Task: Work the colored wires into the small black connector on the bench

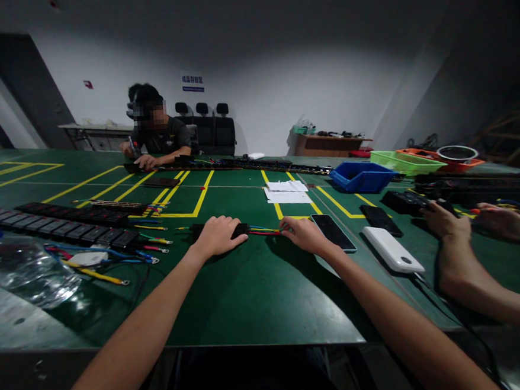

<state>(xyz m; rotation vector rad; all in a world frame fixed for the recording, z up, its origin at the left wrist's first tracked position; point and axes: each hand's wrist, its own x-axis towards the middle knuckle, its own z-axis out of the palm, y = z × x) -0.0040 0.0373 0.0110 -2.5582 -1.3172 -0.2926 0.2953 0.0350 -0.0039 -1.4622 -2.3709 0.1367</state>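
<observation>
On the green table, my left hand (219, 236) lies over a black block (197, 230), its fingers wrapped on the block's top. Blue, red, green and yellow wires (262, 230) run out of the block's right side. Their far ends meet my right hand (304, 233), whose thumb and fingers are pinched together on them. A short thin wire (182, 228) sticks out of the block's left side. Just right of my right hand lies a phone (334, 232). The wire tips under my right fingers are hidden.
Rows of black modules (66, 227) and a plastic bottle (29, 270) stand left. A white power bank (392, 249), a dark phone (381, 220) and a co-worker's hands (446, 220) are right. Behind are papers (288, 192), a blue bin (362, 177) and a seated person (162, 133).
</observation>
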